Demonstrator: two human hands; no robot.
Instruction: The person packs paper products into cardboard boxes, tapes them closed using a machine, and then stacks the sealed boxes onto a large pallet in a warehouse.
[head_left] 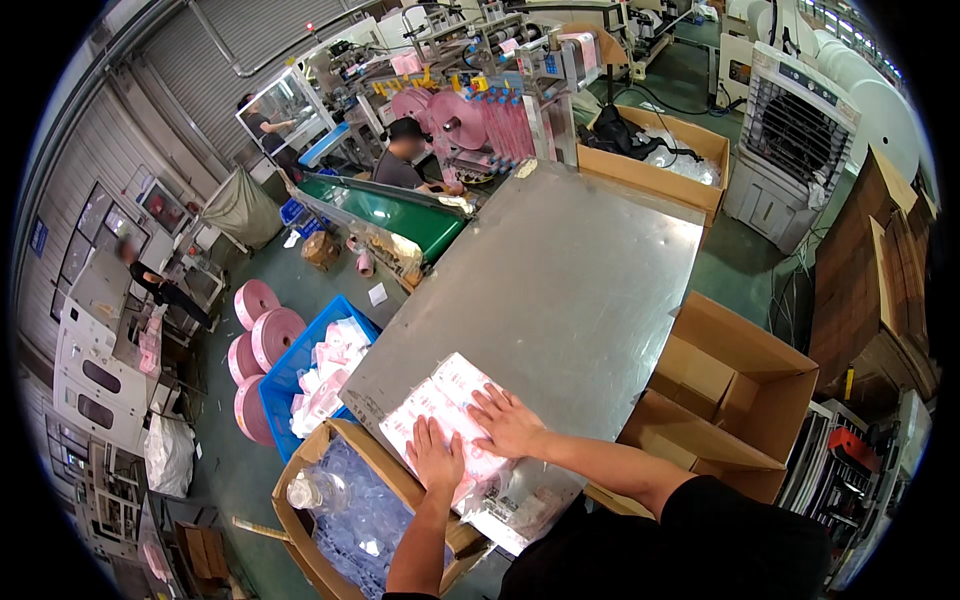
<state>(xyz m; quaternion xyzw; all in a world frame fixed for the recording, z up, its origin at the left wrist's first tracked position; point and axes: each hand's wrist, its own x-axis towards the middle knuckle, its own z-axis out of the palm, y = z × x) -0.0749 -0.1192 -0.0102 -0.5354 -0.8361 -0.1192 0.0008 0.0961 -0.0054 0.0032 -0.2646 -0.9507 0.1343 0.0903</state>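
Several pink-and-white soft packs (455,379) lie side by side at the near left corner of a metal table (560,260). My left hand (436,455) rests flat on the packs, fingers stretched out. Beside it, my right hand (508,424) lies flat on them too, its fingers spread. Neither hand grips anything. Clear plastic wrap (525,508) shows at the near end of the packs, close to my body. Part of the packs is hidden under my hands.
A carton of clear bluish plastic (360,500) and a blue crate (290,362) of pink-white packs stand left. Pink rolls (275,335) lie beyond. Open cartons (735,375) stand right of the table. A person (400,165) works by a green conveyor (390,212) at a machine.
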